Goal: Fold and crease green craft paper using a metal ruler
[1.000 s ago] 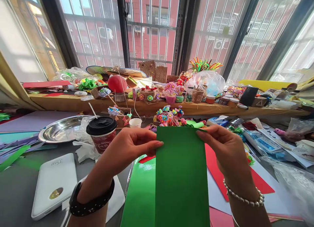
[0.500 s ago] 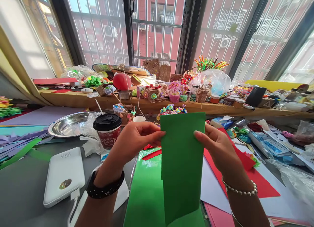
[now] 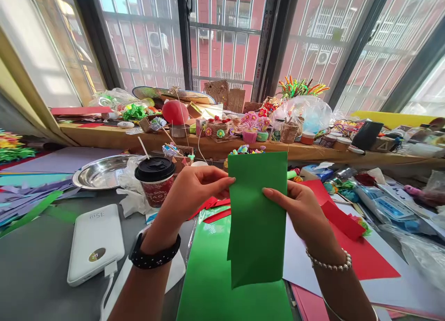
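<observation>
A folded sheet of green paper [image 3: 257, 228] stands upright in front of me, held between both hands. My left hand [image 3: 201, 189] pinches its upper left edge between thumb and fingers. My right hand [image 3: 301, 207] grips the right edge, its thumb lying flat on the near face and its fingers hidden behind. At the lower left a second layer of the paper sticks out slightly. Beneath it lies a larger glossy green sheet [image 3: 205, 265] on the table. Strips of red paper [image 3: 217, 215] rest near the far end of that sheet.
To the left are a lidded paper cup [image 3: 156, 184], a steel dish [image 3: 104, 173] and a white power bank [image 3: 96, 247] with a cable. Red paper [image 3: 361, 254] lies over white sheets at right. A crowded ledge [image 3: 139, 139] with a red balloon [image 3: 175, 111] runs below the window.
The green paper's lower edge has risen clear of the sheet below. My right thumb has slid left and slightly down across its face. The view has shifted slightly.
</observation>
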Motion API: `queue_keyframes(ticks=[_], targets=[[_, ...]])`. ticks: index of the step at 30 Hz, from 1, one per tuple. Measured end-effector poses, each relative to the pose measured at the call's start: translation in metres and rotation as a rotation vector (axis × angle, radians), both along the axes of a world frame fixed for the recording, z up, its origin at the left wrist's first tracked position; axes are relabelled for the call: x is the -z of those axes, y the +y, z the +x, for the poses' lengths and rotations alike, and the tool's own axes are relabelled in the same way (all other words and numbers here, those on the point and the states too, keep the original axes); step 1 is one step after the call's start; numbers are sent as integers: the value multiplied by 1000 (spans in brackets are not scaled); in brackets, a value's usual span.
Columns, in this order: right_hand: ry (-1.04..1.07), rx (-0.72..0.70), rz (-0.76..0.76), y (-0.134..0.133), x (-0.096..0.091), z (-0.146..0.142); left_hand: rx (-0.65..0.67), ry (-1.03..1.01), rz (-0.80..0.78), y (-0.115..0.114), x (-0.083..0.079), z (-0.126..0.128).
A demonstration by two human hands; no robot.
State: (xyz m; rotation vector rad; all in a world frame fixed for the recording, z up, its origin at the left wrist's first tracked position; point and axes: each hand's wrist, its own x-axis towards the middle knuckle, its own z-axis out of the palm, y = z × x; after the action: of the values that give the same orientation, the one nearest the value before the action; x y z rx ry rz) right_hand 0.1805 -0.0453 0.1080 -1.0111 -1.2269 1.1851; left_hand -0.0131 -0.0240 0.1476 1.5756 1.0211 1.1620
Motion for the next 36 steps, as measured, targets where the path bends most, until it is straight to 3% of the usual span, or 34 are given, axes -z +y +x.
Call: queue_keyframes(ticks=[5,11,18,22,26,32,36], targets=[[11,102,41,3,1,2,75,-16,-50,1,4,3],[39,202,56,4,-1,10,223,108,-67,2,10,10],[62,226,73,5,-2,13,225,143,-59,4,12,15],[49,187,91,5,-2,13,188,123,-48,6,14,14],[7,59,117,5,-5,14,129,64,-54,8,14,11],[-57,-87,9,5,-9,14,39,5,-25,12,11,5],[-59,-74,-23,7,-5,13,51,-17,-29,15,13,3]])
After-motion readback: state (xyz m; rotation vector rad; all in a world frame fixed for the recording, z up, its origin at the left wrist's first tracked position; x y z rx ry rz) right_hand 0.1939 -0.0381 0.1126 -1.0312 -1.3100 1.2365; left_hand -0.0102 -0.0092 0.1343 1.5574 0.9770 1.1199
